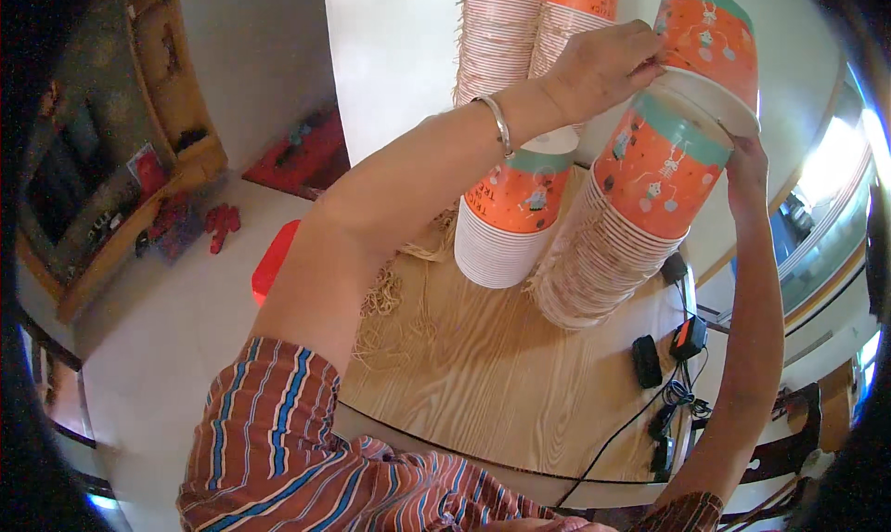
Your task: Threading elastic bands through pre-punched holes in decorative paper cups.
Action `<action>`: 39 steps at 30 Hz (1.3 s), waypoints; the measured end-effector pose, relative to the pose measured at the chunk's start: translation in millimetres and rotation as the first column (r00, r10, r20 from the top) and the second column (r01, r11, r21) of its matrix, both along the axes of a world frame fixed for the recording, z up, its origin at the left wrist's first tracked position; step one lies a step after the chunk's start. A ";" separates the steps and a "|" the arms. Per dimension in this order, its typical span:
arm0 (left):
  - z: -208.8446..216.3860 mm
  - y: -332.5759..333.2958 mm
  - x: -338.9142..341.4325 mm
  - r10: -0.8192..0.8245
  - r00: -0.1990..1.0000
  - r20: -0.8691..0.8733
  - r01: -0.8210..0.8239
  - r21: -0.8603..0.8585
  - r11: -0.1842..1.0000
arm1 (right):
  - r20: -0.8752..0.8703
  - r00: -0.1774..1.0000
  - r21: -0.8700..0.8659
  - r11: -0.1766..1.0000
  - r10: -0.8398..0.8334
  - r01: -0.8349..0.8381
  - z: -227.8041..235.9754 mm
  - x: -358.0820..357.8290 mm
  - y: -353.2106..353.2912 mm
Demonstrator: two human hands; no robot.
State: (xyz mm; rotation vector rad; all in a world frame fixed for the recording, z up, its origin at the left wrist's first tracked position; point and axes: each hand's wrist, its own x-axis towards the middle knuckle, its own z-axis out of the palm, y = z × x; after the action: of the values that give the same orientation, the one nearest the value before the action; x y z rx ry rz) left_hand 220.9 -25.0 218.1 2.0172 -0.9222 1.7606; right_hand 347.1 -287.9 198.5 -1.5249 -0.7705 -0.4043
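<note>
An orange paper bucket point(707, 42) with a green band is upside down just above a tall nested stack of like buckets point(661, 165), tilted over its top. My left hand point(608, 66), a bangle on its wrist, pinches the bucket's rim on the left side. On the right, my right hand point(748, 168) grips the same rim from below; some of its fingers are hidden behind it. Straw-coloured strands stick out between the rims of the tall stack. Left of it stands a shorter stack of orange buckets with plain white rims point(509, 240).
Two more tall bucket stacks point(499, 45) stand at the back against the white wall. Loose raffia-like strands point(385, 295) lie on the wooden table point(483, 374). Black adapters point(646, 361) and tangled cables point(680, 395) lie at its right edge. A red object point(274, 263) shows past the left edge.
</note>
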 end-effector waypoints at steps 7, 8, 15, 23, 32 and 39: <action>-16.4 1.3 -12.4 -0.012 1.000 0.002 0.011 0.142 0.990 | 0.028 0.990 -0.176 0.974 -0.136 0.139 -28.8 6.1 -15.1; -18.8 0.6 -15.0 -0.007 1.000 -0.013 0.009 0.138 0.990 | 0.066 0.990 -0.180 0.975 -0.123 0.133 -31.6 6.5 -16.1; -30.2 -10.2 -14.5 -0.050 0.995 0.091 0.039 0.117 0.992 | 0.031 0.999 -0.153 0.988 0.024 -0.019 -48.6 27.8 -29.2; -40.0 -12.8 -11.9 -0.061 0.990 0.129 0.043 0.140 0.989 | 0.076 0.991 -0.190 0.974 -0.109 0.122 -48.6 10.4 -29.3; -53.6 -13.0 -19.6 -0.009 0.997 0.078 -0.006 0.186 0.983 | 0.103 0.989 -0.201 0.972 -0.105 0.124 -57.5 -0.9 -34.5; -65.2 -11.9 -25.3 0.077 0.994 0.079 -0.096 0.269 0.958 | 0.105 0.985 -0.225 0.962 -0.134 0.155 -65.8 7.8 -36.9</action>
State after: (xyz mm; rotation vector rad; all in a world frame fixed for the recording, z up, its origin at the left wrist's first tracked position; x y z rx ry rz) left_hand 195.6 -36.9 152.9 2.2068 -1.1711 1.8439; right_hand 354.9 -324.8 132.7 -1.8002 -0.7999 -0.5072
